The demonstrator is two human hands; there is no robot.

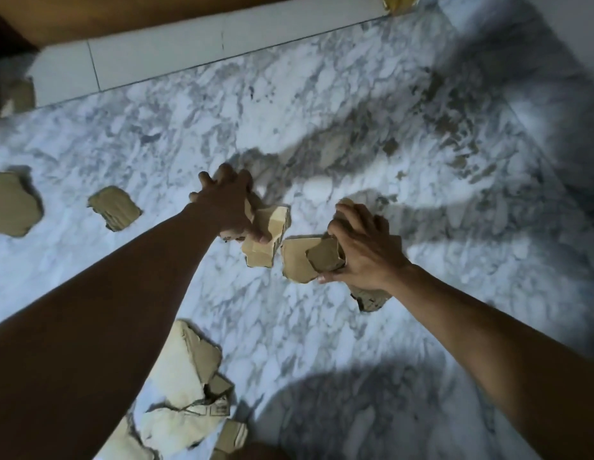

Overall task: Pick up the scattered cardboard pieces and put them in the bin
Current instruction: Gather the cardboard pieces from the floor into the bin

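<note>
Left hand point(227, 207) was curled tight round a bunch of cardboard pieces point(267, 234), thumb pinned on the lower flap. Right hand point(367, 252) was curled too, fingers over the top, thumb underneath, clamping a second cardboard stack point(300, 263); one scrap point(372, 298) stuck out below the wrist. The two bunches sat just apart, over the marble floor point(322, 94). On the floor to the left, well apart from the hands, lay a small piece point(115, 209) and a larger piece point(10, 204). A pile of big torn sheets point(186, 370) lay near the bottom edge, beside the left forearm. White skirting point(189, 44) ran along the far edge, with open floor between it and the hands. Both arms reached forward and down, the left nearly straight.
</note>
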